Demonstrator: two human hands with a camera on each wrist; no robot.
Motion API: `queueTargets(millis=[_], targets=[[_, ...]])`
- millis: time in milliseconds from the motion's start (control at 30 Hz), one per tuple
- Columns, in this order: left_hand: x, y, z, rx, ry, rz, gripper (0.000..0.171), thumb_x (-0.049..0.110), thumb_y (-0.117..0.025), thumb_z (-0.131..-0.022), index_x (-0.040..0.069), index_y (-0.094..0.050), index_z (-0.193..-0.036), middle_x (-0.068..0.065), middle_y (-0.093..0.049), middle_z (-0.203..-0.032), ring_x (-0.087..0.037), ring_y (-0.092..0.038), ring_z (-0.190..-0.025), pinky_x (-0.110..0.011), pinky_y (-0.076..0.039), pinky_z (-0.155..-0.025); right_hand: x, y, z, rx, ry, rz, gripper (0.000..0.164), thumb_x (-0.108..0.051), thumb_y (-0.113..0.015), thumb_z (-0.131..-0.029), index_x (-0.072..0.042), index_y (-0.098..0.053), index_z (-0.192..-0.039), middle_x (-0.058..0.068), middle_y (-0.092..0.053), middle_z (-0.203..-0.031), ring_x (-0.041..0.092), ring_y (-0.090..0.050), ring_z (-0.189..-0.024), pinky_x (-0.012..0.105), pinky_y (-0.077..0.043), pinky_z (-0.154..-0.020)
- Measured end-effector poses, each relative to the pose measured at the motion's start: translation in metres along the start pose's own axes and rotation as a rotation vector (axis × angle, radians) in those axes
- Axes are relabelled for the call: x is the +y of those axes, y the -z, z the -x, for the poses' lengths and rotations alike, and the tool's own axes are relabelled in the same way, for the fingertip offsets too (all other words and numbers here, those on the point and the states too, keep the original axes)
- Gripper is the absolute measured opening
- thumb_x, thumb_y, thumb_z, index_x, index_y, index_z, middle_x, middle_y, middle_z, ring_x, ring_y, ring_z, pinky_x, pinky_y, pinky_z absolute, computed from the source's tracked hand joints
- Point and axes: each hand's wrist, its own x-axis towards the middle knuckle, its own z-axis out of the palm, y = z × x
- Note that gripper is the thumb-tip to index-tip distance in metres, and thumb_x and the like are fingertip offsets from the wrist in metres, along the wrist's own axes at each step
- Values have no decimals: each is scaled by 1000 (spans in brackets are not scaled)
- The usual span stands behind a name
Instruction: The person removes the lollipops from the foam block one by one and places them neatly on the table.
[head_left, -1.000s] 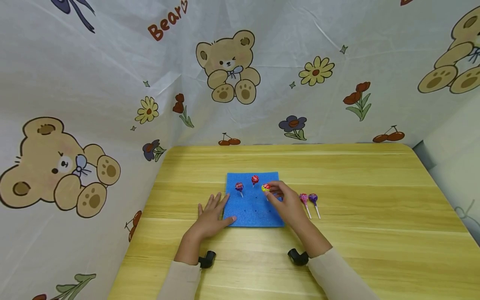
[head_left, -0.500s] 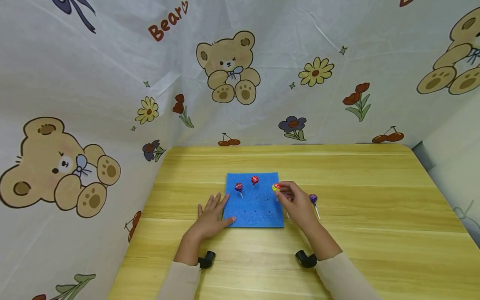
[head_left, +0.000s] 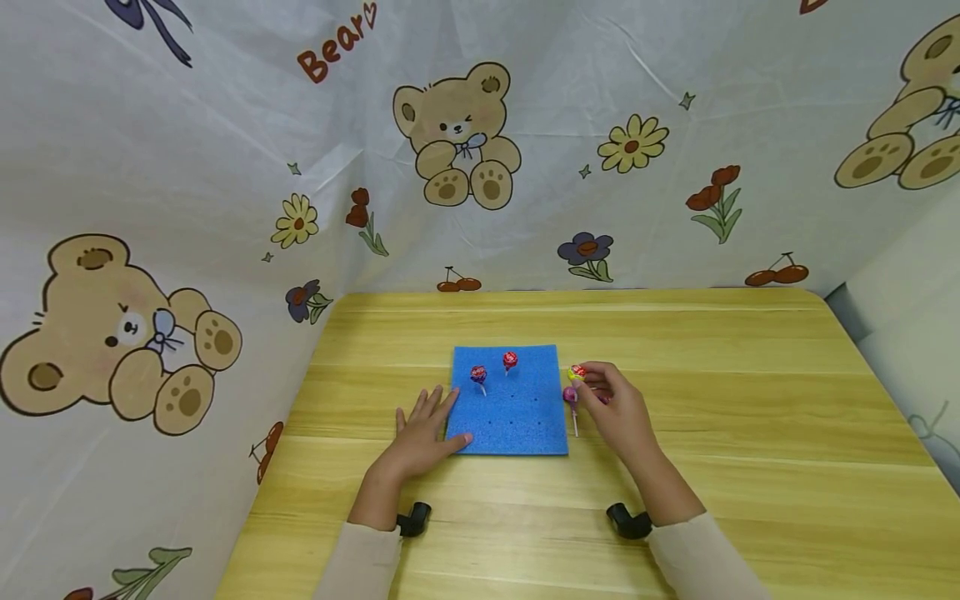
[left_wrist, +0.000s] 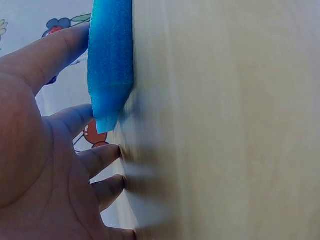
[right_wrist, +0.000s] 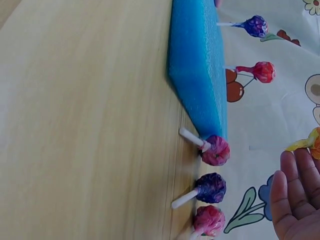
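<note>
My right hand (head_left: 618, 408) pinches a lollipop with a yellow-and-red wrapper (head_left: 577, 372), held up just past the right edge of a blue foam block (head_left: 517, 433). In the right wrist view only part of that lollipop (right_wrist: 315, 143) shows. My left hand (head_left: 422, 437) lies spread at the block's left side, thumb and index finger touching the foam, the other fingertips on the table. Two lollipops stand in the block by their sticks: a purple one (head_left: 478, 375) and a red one (head_left: 510, 359).
To the right of the block a pink lollipop (right_wrist: 216, 150), a purple lollipop (right_wrist: 211, 188) and a pinkish-red lollipop (right_wrist: 209, 220) lie on the wooden table (head_left: 750, 417). Small holes dot the foam. A bear-print cloth (head_left: 540, 167) hangs behind and at left.
My right hand has moved rightward with the yellow-and-red lollipop, from over the foam to beyond its right edge, uncovering a pink lollipop and covering others. The left hand stays put.
</note>
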Motion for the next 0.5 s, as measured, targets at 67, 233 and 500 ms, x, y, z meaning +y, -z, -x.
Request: queueTargets(millis=[67, 233, 500], targets=[[0, 0, 0, 0, 2, -1, 84, 57, -63, -95, 32, -20, -163, -6, -9, -172, -34, 2, -160, -73, 11, -118, 3, 2, 0, 17, 0, 4, 34, -29, -66, -100, -11, -61, -128, 8, -70, -115, 19, -66, -104, 9, -49, -83], [0, 0, -1, -2, 5, -5, 84, 56, -62, -95, 32, -20, -163, -7, -10, -172, -34, 2, -160, -73, 10, -118, 9, 7, 2, 57, 6, 11, 32, -28, -65, -100, -11, -63, -126, 8, -70, -113, 5, -62, -98, 9, -49, -81], [0, 1, 0, -12, 6, 10, 85, 56, -63, -95, 31, -19, -163, -7, -9, -172, -34, 3, -160, -73, 11, -118, 20, 18, 8, 67, 1, 17, 33, -28, -62, -102, -10, -61, -130, 10, -68, -115, -5, -59, -94, 7, -48, -82]])
